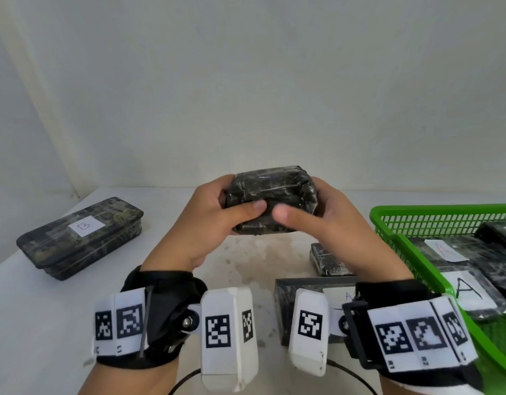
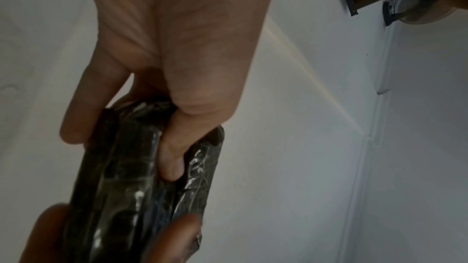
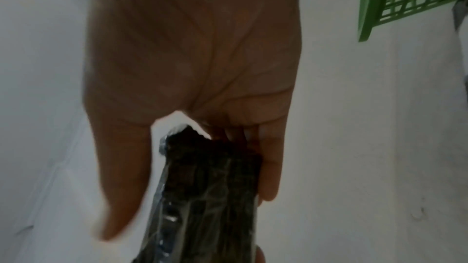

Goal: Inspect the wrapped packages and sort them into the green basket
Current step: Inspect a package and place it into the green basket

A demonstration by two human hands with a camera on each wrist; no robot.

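White table [image 1: 41, 323], pale wall [image 1: 246, 81], stained patch [image 1: 246, 263]

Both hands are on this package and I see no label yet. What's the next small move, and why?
Probably turn the package over in both hands, left hand and right hand, to bring a hidden face up. The face now showing bears no letter, while packages in the basket show A labels.

The white counter [image 1: 46, 323] has a dark package marked B [image 1: 80, 238] at 9 o'clock. The green basket [image 1: 417, 252] sits at 3 o'clock. Two dark packages [image 1: 327, 259] lie just beside it.
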